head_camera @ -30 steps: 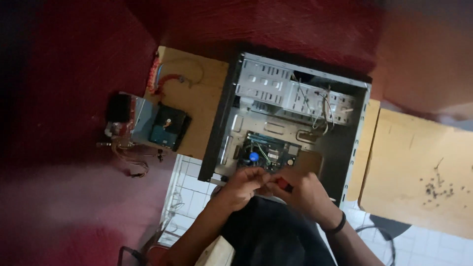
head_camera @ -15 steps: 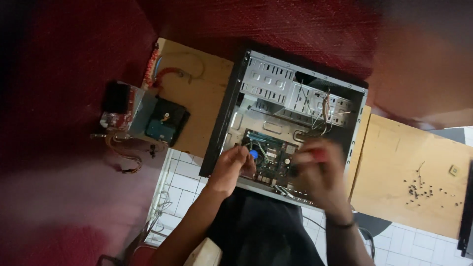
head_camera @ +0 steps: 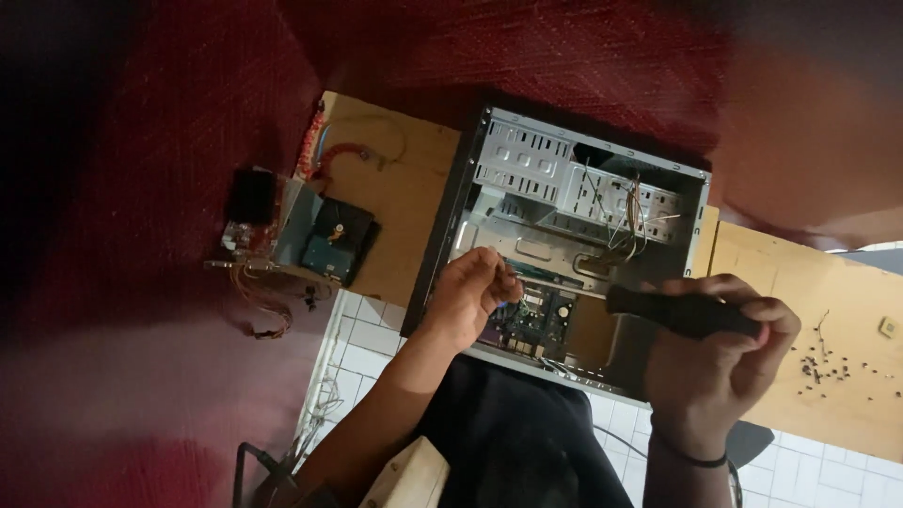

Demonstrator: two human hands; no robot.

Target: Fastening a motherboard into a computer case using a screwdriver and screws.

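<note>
An open computer case (head_camera: 527, 169) lies on a wooden board, its metal drive cage and loose wires showing. A green motherboard (head_camera: 536, 320) sits at the near side inside it. My left hand (head_camera: 470, 296) is over the case's near left part, fingers pinched together beside the motherboard; whether it holds something small I cannot tell. My right hand (head_camera: 720, 353) is raised over the case's near right corner and grips the black handle of a screwdriver (head_camera: 682, 315), which lies roughly level.
A hard drive (head_camera: 334, 243) and a power supply with cables (head_camera: 254, 235) rest at the board's left edge. A second wooden board (head_camera: 809, 282) at right carries several loose screws (head_camera: 828, 362) and a small chip (head_camera: 887, 326). White tiled floor lies below, red carpet beyond.
My right hand has lifted away from the motherboard and moved right with the screwdriver. My left hand stays near the motherboard's left side. The view has shifted slightly.
</note>
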